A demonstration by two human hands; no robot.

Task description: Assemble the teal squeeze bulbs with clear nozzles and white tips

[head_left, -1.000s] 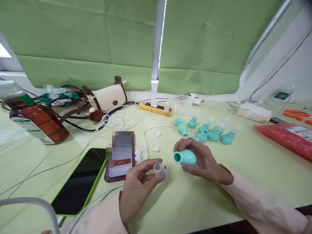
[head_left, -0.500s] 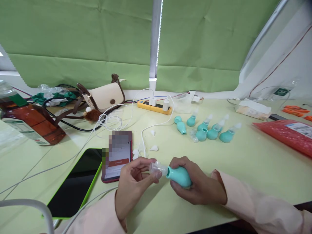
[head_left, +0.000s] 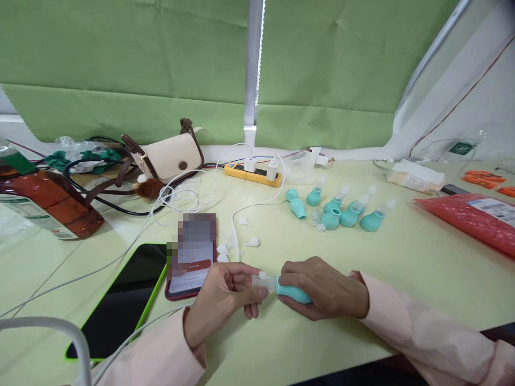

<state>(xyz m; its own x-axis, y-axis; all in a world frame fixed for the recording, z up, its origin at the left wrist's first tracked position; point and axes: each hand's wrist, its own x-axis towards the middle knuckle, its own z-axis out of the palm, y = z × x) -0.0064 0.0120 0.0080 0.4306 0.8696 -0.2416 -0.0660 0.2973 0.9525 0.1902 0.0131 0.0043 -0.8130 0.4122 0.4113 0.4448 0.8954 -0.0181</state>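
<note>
A clear plastic nozzle piece (head_left: pixel 259 281) is pinched between the thumb and fingers of my left hand (head_left: pixel 229 292). My right hand (head_left: pixel 322 287) wraps round a teal squeeze bulb (head_left: pixel 295 294), its mouth pointing left. The nozzle's right end meets the bulb's mouth; my fingers partly hide the join, so how deep it sits I cannot tell. Beyond my hands stand several teal bulbs with clear tips, such as this one (head_left: pixel 372 220). One bulb without a tip (head_left: pixel 331 219) is among them, and another bulb (head_left: pixel 298 208) lies on its side.
Several small white tips (head_left: pixel 252 242) lie beyond my left hand. A red-cased phone (head_left: pixel 193 268) and a green-edged phone (head_left: pixel 120 300) rest at left. Behind are a yellow power strip (head_left: pixel 253 174), a cream handbag (head_left: pixel 171 158) and a brown bottle (head_left: pixel 52 203). A red package (head_left: pixel 462 214) lies right.
My right hand has turned over the bulb, covering more of its top. The nozzle and bulb are now level and in line. My left hand keeps its pinch, shifted slightly.
</note>
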